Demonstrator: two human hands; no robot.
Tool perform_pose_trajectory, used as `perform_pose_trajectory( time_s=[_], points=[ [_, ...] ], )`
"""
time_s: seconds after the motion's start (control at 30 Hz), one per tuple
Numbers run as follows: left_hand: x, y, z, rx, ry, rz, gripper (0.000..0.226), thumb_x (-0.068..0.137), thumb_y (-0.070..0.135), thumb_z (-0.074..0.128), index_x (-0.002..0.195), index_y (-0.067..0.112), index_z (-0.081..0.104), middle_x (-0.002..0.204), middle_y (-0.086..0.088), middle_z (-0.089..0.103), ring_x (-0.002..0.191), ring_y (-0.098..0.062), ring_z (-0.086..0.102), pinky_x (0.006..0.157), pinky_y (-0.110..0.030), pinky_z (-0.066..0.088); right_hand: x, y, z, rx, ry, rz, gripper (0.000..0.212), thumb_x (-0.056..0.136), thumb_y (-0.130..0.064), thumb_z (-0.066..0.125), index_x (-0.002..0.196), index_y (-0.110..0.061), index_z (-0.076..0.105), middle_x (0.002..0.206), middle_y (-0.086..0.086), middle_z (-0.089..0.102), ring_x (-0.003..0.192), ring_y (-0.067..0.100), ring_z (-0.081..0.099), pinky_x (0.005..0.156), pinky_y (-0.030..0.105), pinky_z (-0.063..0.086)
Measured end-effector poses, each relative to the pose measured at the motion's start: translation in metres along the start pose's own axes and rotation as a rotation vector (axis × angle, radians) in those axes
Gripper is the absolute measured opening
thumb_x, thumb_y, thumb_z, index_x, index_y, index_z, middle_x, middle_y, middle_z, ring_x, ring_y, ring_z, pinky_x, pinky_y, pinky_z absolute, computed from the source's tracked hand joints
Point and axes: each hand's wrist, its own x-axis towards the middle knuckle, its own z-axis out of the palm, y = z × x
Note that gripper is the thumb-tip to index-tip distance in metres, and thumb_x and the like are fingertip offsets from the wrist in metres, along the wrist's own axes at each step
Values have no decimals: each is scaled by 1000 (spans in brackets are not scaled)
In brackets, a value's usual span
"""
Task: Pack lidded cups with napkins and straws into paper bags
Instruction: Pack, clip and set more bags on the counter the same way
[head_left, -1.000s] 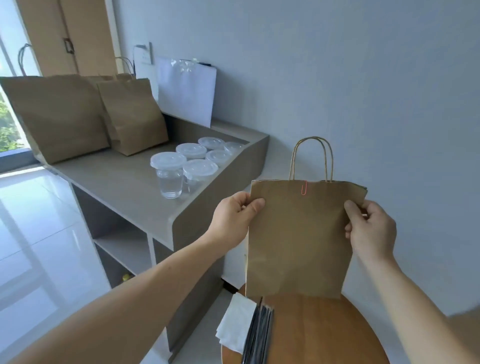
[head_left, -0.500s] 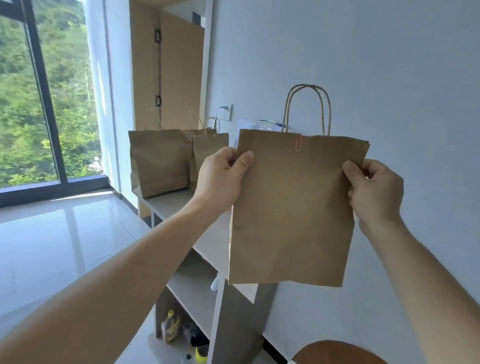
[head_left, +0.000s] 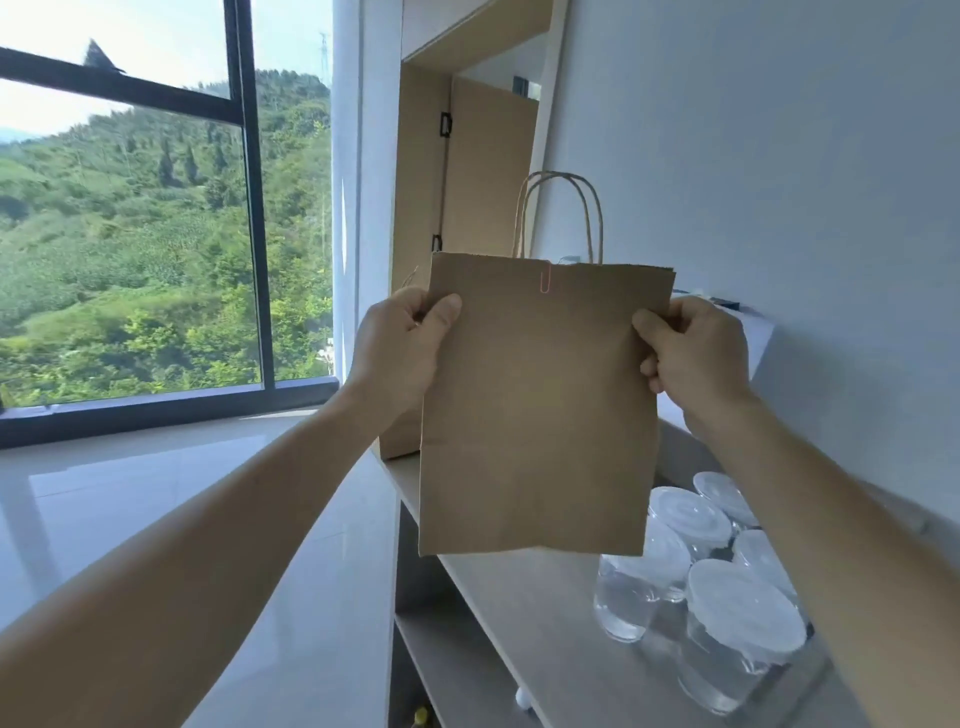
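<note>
A flat brown paper bag (head_left: 540, 415) hangs upright between the grips. The left hand (head_left: 400, 353) pinches its left edge and the right hand (head_left: 691, 358) its right edge. Lidded cups (head_left: 743, 618) stand on the bench (head_left: 524, 613) below the right grip.

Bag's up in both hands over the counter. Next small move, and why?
Probably lower the paper bag straight down onto the bare counter, left of the lidded cups. The left hand and right hand pinch its upper side edges, it hangs above the surface, and a pink paper clip sits on its top edge. Whether it's packed can't be told.
</note>
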Motion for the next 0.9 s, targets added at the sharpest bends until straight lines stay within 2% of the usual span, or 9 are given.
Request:
perform_pose_trajectory(
  time_s=[0.13,0.23,0.3,0.37,0.43,0.53,0.63,0.73,0.9],
  points=[
    [31,-43,-7,92,10,-51,22,95,37,61,80,23,66,76,6,65,64,-6,56,56,-19,45,34,23,53,-4,-103,39,11,94,-18,60,88,-9,61,69,7,65,44,8,60,42,24,48],
    [56,-78,-10,151,20,-56,26,95,37,60,86,14,69,77,1,66,59,1,53,52,-12,40,60,40,94,7,-156,79,11,95,-17,59,86,-11,61,70,7,68,50,12,64,50,29,54],
    [71,-100,-11,204,7,-35,26,96,36,59,79,17,66,71,6,60,54,8,51,50,-7,38,75,54,122,10,-166,99,8,95,-14,58,89,-10,61,73,9,69,51,14,65,55,33,58],
    [84,-125,-12,249,-7,-11,27,96,34,59,72,24,61,67,8,58,56,11,52,51,-5,38,89,69,148,-6,-186,123,9,96,-12,57,104,-7,60,86,15,68,51,13,65,54,32,58],
    [98,-154,-13,271,-21,-29,30,96,37,58,76,15,64,68,-2,62,58,1,53,51,-12,39,102,84,173,-6,-217,178,21,97,-10,56,118,-6,54,97,20,65,54,16,65,54,33,58],
    [117,-193,-12,316,-57,-42,37,95,40,57,77,8,61,66,-6,59,60,-15,51,53,-23,38,119,107,207,-51,-225,206,11,97,-5,54,108,-8,55,93,20,67,57,18,67,59,36,58],
    [127,-223,-13,307,-98,-37,35,94,36,60,69,11,59,61,1,55,58,-11,49,54,-21,40,132,123,240,-127,-228,222,14,97,-5,54,110,-8,57,89,15,69,58,17,68,59,32,59],
    [136,-248,-12,312,-154,-15,36,95,32,60,80,0,64,68,-11,60,67,-24,56,64,-39,47,143,134,265,-179,-233,225,14,97,-5,53,110,-8,58,88,11,69,59,17,70,63,34,61],
    [155,-263,-5,329,-132,153,39,95,24,62,67,0,50,63,-7,51,61,-22,47,58,-32,38,170,139,281,-329,-200,111,20,95,-3,53,89,-21,58,75,2,70,56,7,68,60,25,58]
  ],
)
